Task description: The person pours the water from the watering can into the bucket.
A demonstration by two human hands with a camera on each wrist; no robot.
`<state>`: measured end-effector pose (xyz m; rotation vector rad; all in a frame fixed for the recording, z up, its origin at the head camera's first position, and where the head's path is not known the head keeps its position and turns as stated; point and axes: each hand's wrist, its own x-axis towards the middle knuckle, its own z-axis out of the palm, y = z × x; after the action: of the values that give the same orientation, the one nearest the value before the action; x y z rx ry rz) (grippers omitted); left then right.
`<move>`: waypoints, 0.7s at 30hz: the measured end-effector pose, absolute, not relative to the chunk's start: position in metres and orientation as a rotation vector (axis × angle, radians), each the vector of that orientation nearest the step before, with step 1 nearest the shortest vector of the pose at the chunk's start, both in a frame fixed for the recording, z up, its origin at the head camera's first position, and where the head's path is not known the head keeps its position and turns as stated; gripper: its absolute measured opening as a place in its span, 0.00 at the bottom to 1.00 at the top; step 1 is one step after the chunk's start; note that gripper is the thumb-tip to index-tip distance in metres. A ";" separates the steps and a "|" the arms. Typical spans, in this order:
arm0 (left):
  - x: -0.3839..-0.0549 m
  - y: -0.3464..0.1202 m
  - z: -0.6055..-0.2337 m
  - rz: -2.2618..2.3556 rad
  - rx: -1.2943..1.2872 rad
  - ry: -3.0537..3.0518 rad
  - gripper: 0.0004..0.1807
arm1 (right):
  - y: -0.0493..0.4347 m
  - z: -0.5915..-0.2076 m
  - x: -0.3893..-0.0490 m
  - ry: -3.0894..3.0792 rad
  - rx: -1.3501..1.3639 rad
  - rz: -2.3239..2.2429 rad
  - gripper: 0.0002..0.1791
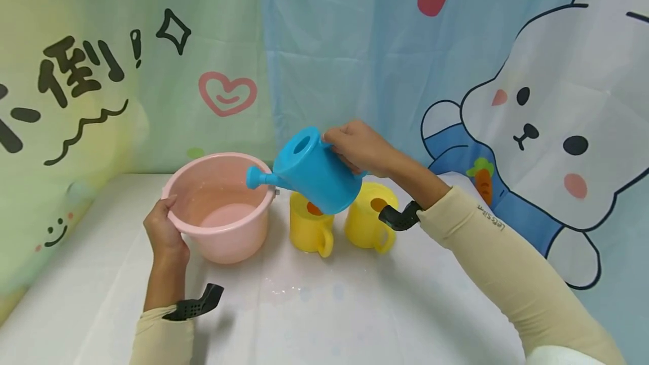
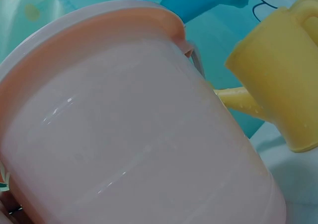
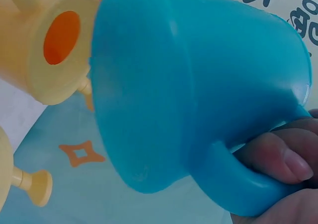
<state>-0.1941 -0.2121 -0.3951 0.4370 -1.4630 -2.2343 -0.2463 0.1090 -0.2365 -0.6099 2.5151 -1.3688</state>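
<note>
My right hand (image 1: 362, 148) grips the handle of a blue watering can (image 1: 327, 185) and holds it up off the table. The can leans to the left, its spout reaching the right rim of a pink bucket (image 1: 228, 246). In the right wrist view, my fingers (image 3: 293, 167) curl through the blue handle (image 3: 243, 186). My left hand (image 1: 166, 230) holds the bucket by its left rim. The bucket stands on the white cloth, with its pale inner wall showing. In the left wrist view, the bucket's side (image 2: 134, 119) hides most of that hand.
Two yellow watering cans (image 1: 303, 235) stand right of the bucket, below and behind the blue one. Their handles face the near side. Small water drops (image 1: 284, 290) lie on the white tablecloth (image 1: 314, 331). A printed curtain (image 1: 324, 32) hangs behind the table.
</note>
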 end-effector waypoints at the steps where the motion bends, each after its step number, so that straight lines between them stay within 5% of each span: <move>1: -0.194 -0.212 -0.395 -2.236 0.435 -1.457 0.29 | 0.108 -0.236 -0.247 2.523 -0.617 -1.352 0.24; 21: -0.195 -0.213 -0.396 -2.233 0.428 -1.456 0.28 | 0.096 -0.214 -0.247 2.607 -0.549 -1.175 0.24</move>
<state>-0.1946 -0.2125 -0.3961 0.4277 -1.4556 -2.2334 -0.2467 0.0957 -0.2142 -0.5491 2.6070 -1.1746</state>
